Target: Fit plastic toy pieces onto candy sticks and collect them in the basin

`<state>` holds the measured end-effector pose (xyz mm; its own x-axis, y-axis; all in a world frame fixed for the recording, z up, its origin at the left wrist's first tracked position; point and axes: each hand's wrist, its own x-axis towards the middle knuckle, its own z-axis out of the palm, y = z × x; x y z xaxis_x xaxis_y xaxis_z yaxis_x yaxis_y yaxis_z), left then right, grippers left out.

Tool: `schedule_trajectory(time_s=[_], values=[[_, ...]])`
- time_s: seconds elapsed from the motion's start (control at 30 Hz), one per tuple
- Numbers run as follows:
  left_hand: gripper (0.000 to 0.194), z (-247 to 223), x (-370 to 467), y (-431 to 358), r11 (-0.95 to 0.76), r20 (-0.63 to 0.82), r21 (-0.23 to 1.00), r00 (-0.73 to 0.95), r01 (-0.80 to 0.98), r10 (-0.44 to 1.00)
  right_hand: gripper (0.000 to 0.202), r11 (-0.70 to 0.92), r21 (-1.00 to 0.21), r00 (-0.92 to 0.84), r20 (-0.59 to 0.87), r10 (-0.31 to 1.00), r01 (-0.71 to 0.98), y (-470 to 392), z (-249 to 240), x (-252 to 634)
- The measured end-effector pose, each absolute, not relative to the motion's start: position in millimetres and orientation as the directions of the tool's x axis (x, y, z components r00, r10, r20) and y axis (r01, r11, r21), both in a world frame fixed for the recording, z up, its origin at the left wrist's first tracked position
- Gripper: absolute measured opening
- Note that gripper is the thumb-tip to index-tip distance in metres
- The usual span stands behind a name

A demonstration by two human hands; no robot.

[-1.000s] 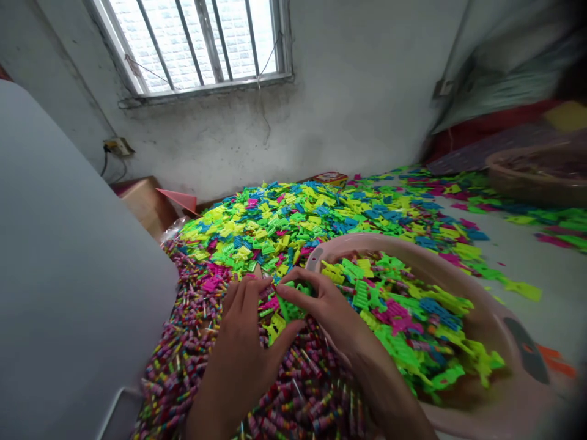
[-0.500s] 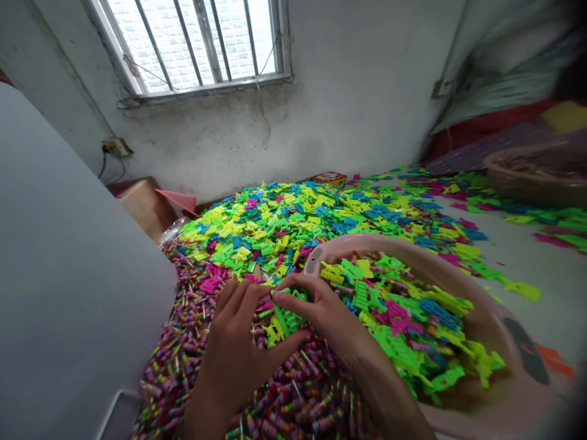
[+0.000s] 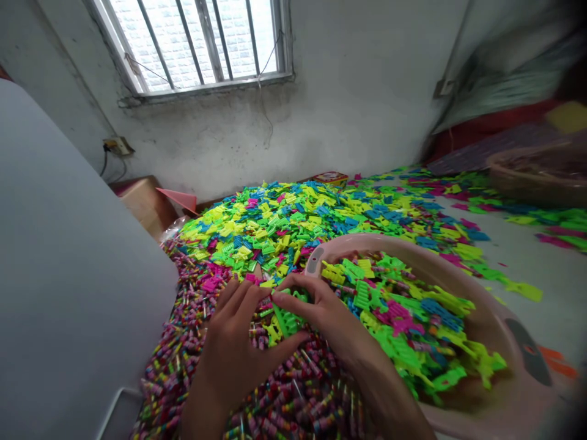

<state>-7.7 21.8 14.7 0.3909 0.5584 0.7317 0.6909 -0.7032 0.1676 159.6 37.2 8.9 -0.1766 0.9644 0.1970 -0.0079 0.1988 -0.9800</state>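
My right hand is closed on a green plastic piece, its thumb and fingers pinching the upper end. Beside it, my left hand has its thumb stretched out near the lower end of that piece; its fingertips come close to my right thumb, and nothing shows in its grasp. A yellow piece lies against the green one. Below both hands spreads a pile of small wrapped sticks. To the right, a pink basin holds green, yellow, blue and magenta pieces mixed with wrapped sticks.
A large heap of coloured plastic pieces rises against the wall under the window. A pale panel stands at the left. Another basin is at the back right. Loose pieces are scattered over the floor at right.
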Motion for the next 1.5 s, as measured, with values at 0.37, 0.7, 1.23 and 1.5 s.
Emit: schedule_trajectory(time_s=[0.37,0.7,1.23,1.5], values=[[0.038,16,-10,21,-0.711,0.743,0.153,0.394,0.687,0.541,0.014,0.203,-0.978,-0.184,0.208,0.961,-0.046,38,9,157],[0.042,5,4,21,-0.672,0.732,0.229,0.330,0.704,0.596,0.019,0.234,-0.971,-0.139,0.238,0.961,-0.047,42,7,165],[0.030,0,14,18,-0.688,0.768,0.173,0.340,0.705,0.542,0.015,0.188,-0.980,-0.106,0.194,0.975,-0.065,41,8,174],[0.024,-2,21,18,-0.684,0.772,0.212,0.309,0.698,0.555,0.022,0.253,-0.963,-0.081,0.246,0.966,0.096,41,15,178]])
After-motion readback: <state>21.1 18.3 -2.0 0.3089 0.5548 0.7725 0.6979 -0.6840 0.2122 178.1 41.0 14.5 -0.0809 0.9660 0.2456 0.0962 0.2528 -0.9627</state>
